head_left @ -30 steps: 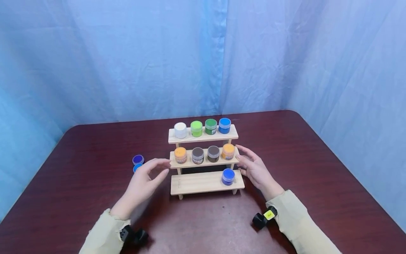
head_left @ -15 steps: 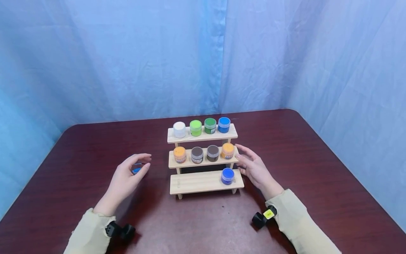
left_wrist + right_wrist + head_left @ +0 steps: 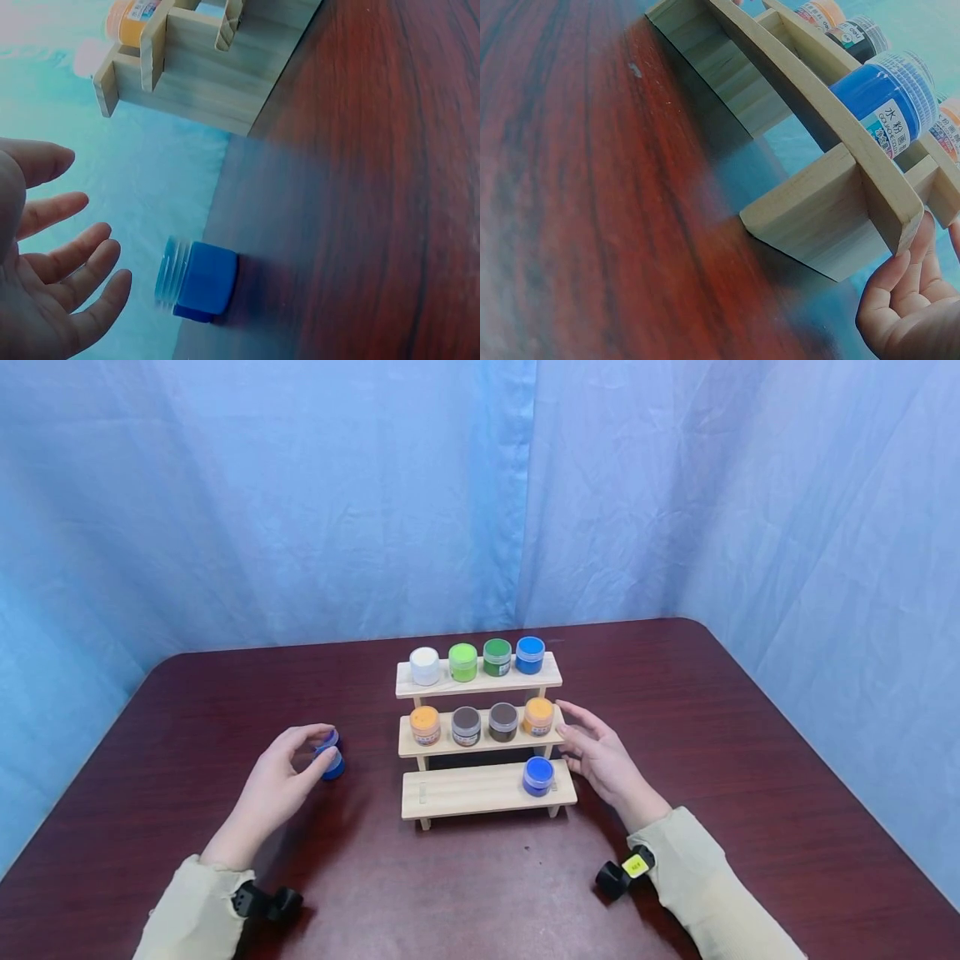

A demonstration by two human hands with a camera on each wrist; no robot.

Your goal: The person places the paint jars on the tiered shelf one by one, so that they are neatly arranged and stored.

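Observation:
My left hand [image 3: 273, 777] is at the left of the table, fingers loosely spread around a blue paint jar [image 3: 332, 766]. In the left wrist view, a gap shows between the fingertips [image 3: 114, 283] and the jar [image 3: 210, 277], whose lid is clear and ridged. A darker blue-violet jar [image 3: 332, 739] stands right behind it, partly hidden. My right hand [image 3: 603, 764] rests at the right end of a three-step wooden rack [image 3: 465, 793], fingers extended along its edge. In the right wrist view, its thumb [image 3: 889, 277] is right at the lowest shelf's corner.
The top step bears white [image 3: 425, 668], light green [image 3: 463, 664], dark green [image 3: 497, 658] and blue [image 3: 530, 656] jars. On the middle step are orange [image 3: 425, 727] and dark brown [image 3: 467, 727] jars. One blue gouache jar [image 3: 537, 777] stands at the lowest step's right.
My left hand has moved left from the rack's left end to the two loose blue jars. The right hand has stayed at the rack's right end.

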